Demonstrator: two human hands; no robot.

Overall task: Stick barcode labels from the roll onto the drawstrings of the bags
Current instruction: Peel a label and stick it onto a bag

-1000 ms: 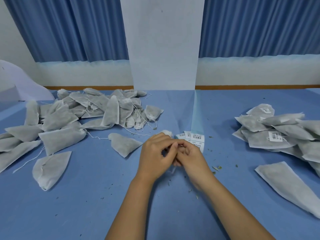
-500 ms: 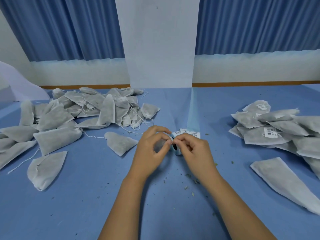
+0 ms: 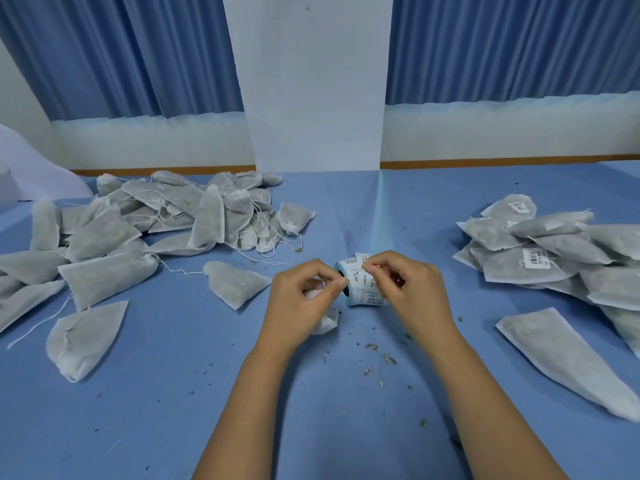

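In the middle, our left hand (image 3: 298, 303) curls round a bag (image 3: 327, 322) (a white one). Our right hand (image 3: 415, 292) pinches a label (image 3: 361, 261) on the roll (image 3: 362, 289). The pile of filled bags (image 3: 138, 220) sits upper left.

Your counter (image 3: 166, 420) is plain mid-blue, speckled near you with small green flecks (image 3: 372, 347). The bags (image 3: 104, 278) are pale grey-white mesh with a dull greenish cast, and their strings (image 3: 180, 271) are white. The roll (image 3: 363, 289) is white with black barcode stripes, edged in light blue. A label (image 3: 535, 262) at your right shows the same black on white. Behind, the curtains (image 3: 121, 53) are deep blue with vertical pleats, a white panel (image 3: 311, 81) hangs between them, and an orange-brown strip (image 3: 502, 162) runs below.
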